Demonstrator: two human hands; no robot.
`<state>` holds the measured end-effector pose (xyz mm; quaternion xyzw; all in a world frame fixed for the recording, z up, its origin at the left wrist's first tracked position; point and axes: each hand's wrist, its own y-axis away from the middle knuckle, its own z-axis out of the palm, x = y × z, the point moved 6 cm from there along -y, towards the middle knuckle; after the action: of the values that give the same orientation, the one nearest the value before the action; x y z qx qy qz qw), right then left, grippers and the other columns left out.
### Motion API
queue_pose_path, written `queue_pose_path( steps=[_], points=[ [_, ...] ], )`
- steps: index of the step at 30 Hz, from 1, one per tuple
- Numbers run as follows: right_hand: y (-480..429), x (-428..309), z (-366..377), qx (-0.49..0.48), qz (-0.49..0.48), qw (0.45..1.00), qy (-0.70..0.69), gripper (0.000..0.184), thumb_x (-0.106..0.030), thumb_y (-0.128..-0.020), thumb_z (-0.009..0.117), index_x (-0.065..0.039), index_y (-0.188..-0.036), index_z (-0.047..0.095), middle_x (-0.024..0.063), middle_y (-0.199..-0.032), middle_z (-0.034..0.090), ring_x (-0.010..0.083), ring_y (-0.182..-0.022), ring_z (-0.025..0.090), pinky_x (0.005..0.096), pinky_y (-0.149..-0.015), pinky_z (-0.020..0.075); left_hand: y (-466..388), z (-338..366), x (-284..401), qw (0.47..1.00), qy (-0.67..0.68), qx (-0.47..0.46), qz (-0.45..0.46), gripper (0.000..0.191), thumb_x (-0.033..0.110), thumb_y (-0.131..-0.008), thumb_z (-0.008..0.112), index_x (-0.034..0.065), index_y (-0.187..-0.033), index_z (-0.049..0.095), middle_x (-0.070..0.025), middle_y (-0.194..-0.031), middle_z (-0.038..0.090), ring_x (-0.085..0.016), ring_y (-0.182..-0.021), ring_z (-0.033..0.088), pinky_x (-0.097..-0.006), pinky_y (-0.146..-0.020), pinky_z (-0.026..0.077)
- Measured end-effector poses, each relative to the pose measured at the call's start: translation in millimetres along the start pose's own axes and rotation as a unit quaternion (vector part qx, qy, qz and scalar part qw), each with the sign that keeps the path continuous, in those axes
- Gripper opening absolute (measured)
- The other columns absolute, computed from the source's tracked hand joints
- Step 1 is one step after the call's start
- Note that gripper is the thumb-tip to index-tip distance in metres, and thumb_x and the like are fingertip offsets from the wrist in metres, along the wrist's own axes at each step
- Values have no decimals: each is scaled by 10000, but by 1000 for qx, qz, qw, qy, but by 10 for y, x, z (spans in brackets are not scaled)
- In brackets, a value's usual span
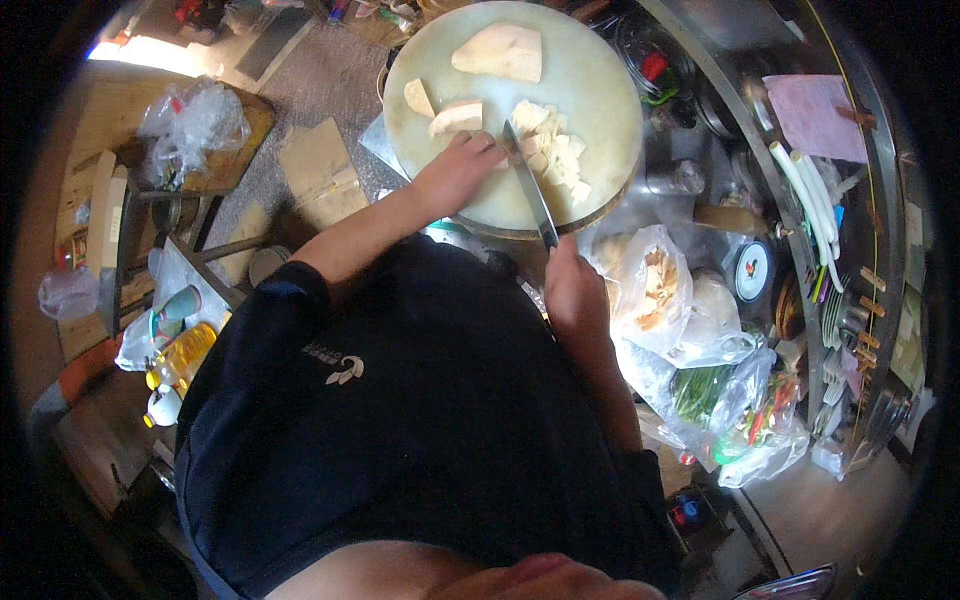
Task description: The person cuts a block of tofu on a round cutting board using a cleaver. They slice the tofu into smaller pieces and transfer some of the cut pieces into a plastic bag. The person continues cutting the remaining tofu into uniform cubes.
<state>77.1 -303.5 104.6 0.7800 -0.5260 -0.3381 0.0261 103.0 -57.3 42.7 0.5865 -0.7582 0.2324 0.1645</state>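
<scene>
On a round, pale chopping board, my right hand grips a kitchen knife by its handle, the blade reaching across the board with its tip away from me. My left hand rests left of the blade, fingers bent over a pale piece that they mostly hide. Small cut chunks of a pale vegetable lie in a heap right of the blade. Beyond my left fingers are a larger cut piece and a wedge. A big pale piece lies at the board's far side.
At right, plastic bags hold peelings, green vegetables and red and green produce. A rooster-patterned dish and a metal rack stand beyond. At left are a wooden table with a plastic bag, cardboard and oil bottles.
</scene>
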Motion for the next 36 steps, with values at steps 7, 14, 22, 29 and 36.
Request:
queue_pose_path(
  steps=[7,14,22,29,36],
  points=[
    [57,-35,-55,-2,-20,1000,17,126,-132,-1120,521,-22,-1173,553,321,-987,718,557,-1016,713,654,-858,547,22,11,9,1000,-12,-27,-5,462,26,-950,633,105,-1404,671,-128,-1353,668,-406,-1241,609,-472,-1135,523],
    [-16,-13,-87,-10,-26,999,28,179,-194,-1150,477,-23,-1164,529,330,-979,731,587,-975,704,666,-825,540,-8,-74,-40,999,-19,-12,28,356,68,-987,605,102,-1331,690,-139,-1311,686,-409,-1283,615,-476,-1145,518],
    [-102,19,-85,-41,-5,996,80,191,-200,-1167,463,-23,-1154,533,349,-960,738,588,-967,729,676,-796,543,26,-63,-119,999,-6,-17,42,369,87,-979,612,106,-1335,708,-142,-1339,704,-394,-1310,626,-468,-1186,498],
    [-171,-41,-129,-61,2,996,71,190,-200,-1163,466,-20,-1136,521,350,-933,730,592,-961,719,681,-815,537,77,-38,-140,999,-1,-19,50,366,103,-981,605,94,-1328,722,-128,-1307,712,-375,-1332,609,-461,-1200,490],
    [-203,-75,-130,-31,-60,998,15,193,-229,-1170,486,-41,-1156,524,346,-922,728,607,-949,702,709,-803,526,16,-118,-212,998,0,-50,41,400,87,-954,636,74,-1344,728,-130,-1347,703,-367,-1327,613,-445,-1200,485]
  ],
)
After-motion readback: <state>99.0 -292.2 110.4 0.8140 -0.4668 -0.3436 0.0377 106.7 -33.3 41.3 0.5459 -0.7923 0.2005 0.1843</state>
